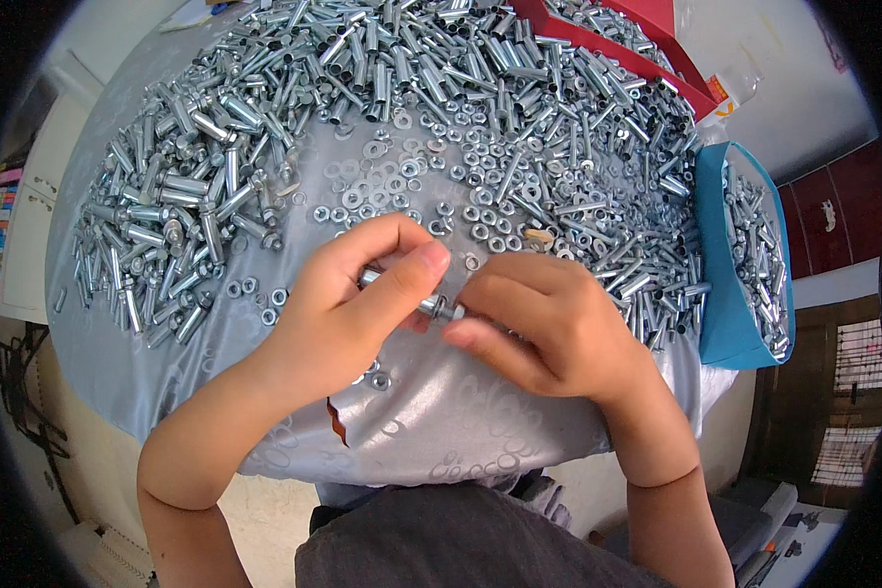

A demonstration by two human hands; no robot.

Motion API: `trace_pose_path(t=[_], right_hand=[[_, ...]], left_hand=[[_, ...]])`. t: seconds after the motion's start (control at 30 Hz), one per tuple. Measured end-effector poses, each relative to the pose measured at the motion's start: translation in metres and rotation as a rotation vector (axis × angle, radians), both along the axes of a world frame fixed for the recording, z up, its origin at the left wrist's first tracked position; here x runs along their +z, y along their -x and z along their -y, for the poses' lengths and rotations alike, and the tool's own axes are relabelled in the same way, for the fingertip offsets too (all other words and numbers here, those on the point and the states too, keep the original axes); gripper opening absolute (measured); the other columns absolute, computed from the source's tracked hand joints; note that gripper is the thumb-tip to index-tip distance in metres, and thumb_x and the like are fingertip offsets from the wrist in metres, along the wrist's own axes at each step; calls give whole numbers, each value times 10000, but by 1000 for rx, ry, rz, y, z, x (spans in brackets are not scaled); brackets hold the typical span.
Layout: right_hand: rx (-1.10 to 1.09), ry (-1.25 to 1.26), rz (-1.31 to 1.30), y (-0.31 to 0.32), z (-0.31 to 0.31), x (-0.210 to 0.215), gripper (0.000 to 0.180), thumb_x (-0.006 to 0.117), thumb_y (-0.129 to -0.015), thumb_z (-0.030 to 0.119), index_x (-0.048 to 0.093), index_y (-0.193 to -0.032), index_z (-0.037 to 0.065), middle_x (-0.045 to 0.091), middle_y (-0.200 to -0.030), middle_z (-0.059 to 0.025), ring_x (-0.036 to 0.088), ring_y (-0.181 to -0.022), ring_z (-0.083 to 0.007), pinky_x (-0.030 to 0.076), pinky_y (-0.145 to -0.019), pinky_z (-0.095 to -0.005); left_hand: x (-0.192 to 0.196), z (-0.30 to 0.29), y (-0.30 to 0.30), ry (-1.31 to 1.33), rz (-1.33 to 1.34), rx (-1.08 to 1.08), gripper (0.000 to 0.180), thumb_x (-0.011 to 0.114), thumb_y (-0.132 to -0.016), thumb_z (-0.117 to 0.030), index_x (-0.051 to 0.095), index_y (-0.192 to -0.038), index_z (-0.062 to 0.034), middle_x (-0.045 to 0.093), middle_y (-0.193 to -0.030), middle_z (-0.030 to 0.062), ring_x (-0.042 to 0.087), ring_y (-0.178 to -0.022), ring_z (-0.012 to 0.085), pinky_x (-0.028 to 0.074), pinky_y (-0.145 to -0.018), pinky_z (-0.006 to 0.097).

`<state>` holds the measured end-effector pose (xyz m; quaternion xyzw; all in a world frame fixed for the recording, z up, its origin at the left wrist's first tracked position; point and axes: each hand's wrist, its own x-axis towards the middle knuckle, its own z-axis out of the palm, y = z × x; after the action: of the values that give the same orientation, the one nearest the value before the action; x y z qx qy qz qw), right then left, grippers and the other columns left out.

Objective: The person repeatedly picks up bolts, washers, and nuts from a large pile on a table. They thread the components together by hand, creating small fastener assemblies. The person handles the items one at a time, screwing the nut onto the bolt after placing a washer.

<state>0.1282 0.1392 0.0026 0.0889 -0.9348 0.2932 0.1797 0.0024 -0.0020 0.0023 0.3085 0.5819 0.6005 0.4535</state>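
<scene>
A shiny metal sleeve anchor bolt lies across the gap between my hands, above the near part of the table. My left hand is closed round its sleeve, with the thumb along the top. At the other end sits a hex nut, with a washer beside it. My right hand pinches this nut end between thumb and bent forefinger. The sleeve's far end is partly hidden in my left fingers. Just beyond my hands, loose hex nuts and flat washers are spread on the cloth.
A silvery patterned cloth covers the round table. Bolts with sleeves are heaped at left, and metal sleeves at the back. More bolts fill a blue bin at right and a red box at the far right.
</scene>
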Motion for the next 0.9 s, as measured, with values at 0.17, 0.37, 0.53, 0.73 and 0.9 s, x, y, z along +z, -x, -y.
trace_pose_path(t=[0.17, 0.37, 0.53, 0.73, 0.9], right_hand=[[-25, 42, -83, 6, -2, -4, 227, 647, -731, 234, 539, -780, 41, 531, -699, -82, 555, -603, -260, 441, -509, -334], [-12, -18, 23, 1, -4, 2, 227, 658, -719, 240, 550, -788, 53, 540, -703, -77, 557, -594, -258, 443, -505, -335], [-39, -9, -141, 4, -2, -7, 245, 666, -710, 254, 560, -798, 51, 553, -712, -83, 568, -612, -256, 445, -508, -333], [-51, 2, -133, 3, 2, -5, 230, 666, -711, 221, 551, -808, 47, 549, -705, -79, 564, -600, -246, 449, -515, -327], [-29, -52, -38, 0, -4, 2, 215, 644, -729, 233, 546, -792, 52, 530, -660, -61, 549, -559, -233, 435, -489, -319]], left_hand=[[-5, -1, 1, -29, -30, -3, 186, 511, -874, -208, 530, -878, -23, 515, -769, -6, 474, -699, 36, 436, -596, 200], [-2, 1, 1, -2, -45, -22, 188, 516, -870, -204, 533, -882, -18, 522, -771, 1, 489, -693, 43, 436, -596, 200], [-2, 0, 1, 10, -20, -24, 185, 520, -867, -199, 534, -892, -16, 531, -782, 4, 498, -714, 48, 445, -606, 205], [-3, 0, 1, -15, -21, -26, 181, 513, -872, -197, 537, -897, -20, 535, -809, 5, 494, -729, 45, 450, -602, 204], [1, 0, 0, 25, -36, -29, 189, 516, -872, -206, 535, -892, -19, 531, -809, 4, 490, -725, 43, 449, -608, 205]])
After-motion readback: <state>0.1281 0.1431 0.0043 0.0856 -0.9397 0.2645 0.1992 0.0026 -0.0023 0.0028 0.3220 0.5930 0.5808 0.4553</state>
